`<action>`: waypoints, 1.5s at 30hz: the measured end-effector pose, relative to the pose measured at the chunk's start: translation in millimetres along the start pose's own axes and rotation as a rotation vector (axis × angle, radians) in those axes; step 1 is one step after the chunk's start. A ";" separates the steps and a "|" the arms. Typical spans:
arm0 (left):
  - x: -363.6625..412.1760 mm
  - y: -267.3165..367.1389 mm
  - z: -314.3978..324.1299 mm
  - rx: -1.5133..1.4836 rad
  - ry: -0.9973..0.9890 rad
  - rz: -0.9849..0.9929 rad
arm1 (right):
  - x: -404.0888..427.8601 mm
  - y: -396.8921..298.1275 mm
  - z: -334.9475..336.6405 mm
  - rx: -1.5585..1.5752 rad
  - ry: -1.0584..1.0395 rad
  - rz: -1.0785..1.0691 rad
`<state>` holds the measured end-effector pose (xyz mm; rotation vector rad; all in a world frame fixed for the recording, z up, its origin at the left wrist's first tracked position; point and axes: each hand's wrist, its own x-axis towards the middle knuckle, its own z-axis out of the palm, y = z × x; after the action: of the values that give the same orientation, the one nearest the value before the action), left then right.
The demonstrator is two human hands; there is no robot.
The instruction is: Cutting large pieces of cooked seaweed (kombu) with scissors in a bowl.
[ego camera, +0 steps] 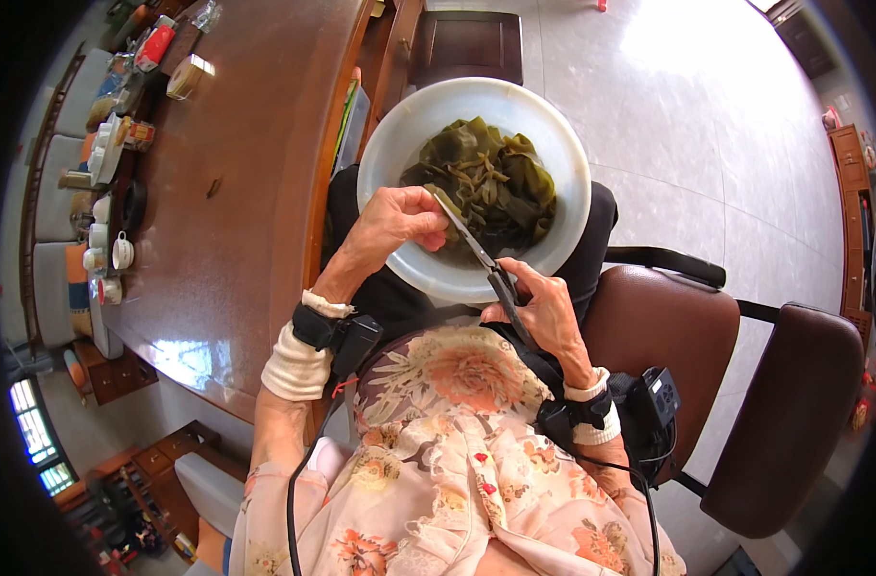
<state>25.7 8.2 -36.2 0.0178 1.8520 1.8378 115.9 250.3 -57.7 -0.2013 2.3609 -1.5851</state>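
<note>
A wide, pale plastic basin (564,155) rests on my lap. Inside it lies a heap of wet, olive-green leafy strips that look like kelp (492,173), some broad and folded, others cut narrow. Over the basin's near left side, my left hand (409,219) pinches the end of a kelp piece (449,205) between thumb and fingers. My right hand (542,302) grips the dark handles of a pair of scissors (485,255). Their blades point up and left, with the tips beside the piece at my left fingertips. Whether the blades touch it is hard to tell.
To the left runs a glossy wooden table (229,144) with white cups (123,250), a tray and packages along its far side. A brown padded chair (661,345) stands at my right. Beyond the basin is a dark wooden stool (468,47). Cables hang from both wrist straps.
</note>
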 end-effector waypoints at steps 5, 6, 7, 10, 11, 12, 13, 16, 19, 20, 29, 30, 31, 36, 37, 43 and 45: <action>-1.9 -3.6 3.4 0.055 -0.074 -0.039 | -1.5 -1.1 -0.9 -0.057 0.002 0.000; -1.9 -7.4 2.6 0.074 -0.076 -0.045 | -2.3 -1.8 -1.7 -0.061 -0.032 0.064; -2.2 -9.9 2.1 0.093 -0.078 -0.050 | -3.3 -0.1 -1.3 -0.061 -0.034 0.064; -3.6 -14.8 5.1 0.068 -0.073 -0.068 | -6.0 8.6 1.6 -0.006 -0.027 0.069; -3.7 -15.9 5.8 0.066 -0.073 -0.069 | -6.4 10.3 1.9 0.011 -0.029 0.074; -4.0 -16.7 6.4 0.070 -0.081 -0.076 | -6.6 10.8 2.0 0.028 -0.031 0.078; -4.2 -17.4 7.1 0.074 -0.090 -0.083 | -6.4 10.2 2.3 0.027 -0.033 0.078; -4.4 -22.6 10.2 0.092 -0.107 -0.098 | -3.5 4.9 3.1 0.109 -0.058 0.096; -5.5 -20.8 8.9 0.157 -0.134 -0.077 | -1.3 1.9 2.5 0.050 -0.064 0.128; -5.7 -22.3 8.9 0.156 -0.134 -0.077 | -1.9 6.7 3.5 0.098 -0.029 0.157; -8.8 -33.0 7.0 0.525 -0.067 -0.038 | -1.0 5.9 -9.6 0.326 -0.053 0.345; -7.4 -34.2 6.6 0.516 0.003 0.022 | -1.3 4.6 -10.0 0.325 -0.053 0.346; -5.1 -35.6 5.7 0.505 0.073 0.082 | -1.6 3.5 -10.2 0.380 -0.028 0.362; 46.6 -41.6 -22.0 0.597 0.358 0.190 | 5.7 3.5 -12.0 0.446 0.115 0.372; 56.0 -43.6 -28.1 0.606 0.377 0.214 | 8.5 1.1 -12.7 0.446 0.110 0.370; 87.6 -71.6 10.1 1.000 0.224 0.368 | 16.8 2.9 -17.7 0.536 0.173 0.389; 79.9 -80.4 26.4 1.124 0.118 0.336 | 16.8 0.4 -17.9 0.563 0.182 0.392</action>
<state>-5.3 55.9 -137.8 0.6486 2.8387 0.7337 94.4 261.6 -54.5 0.5082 1.8102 -2.0265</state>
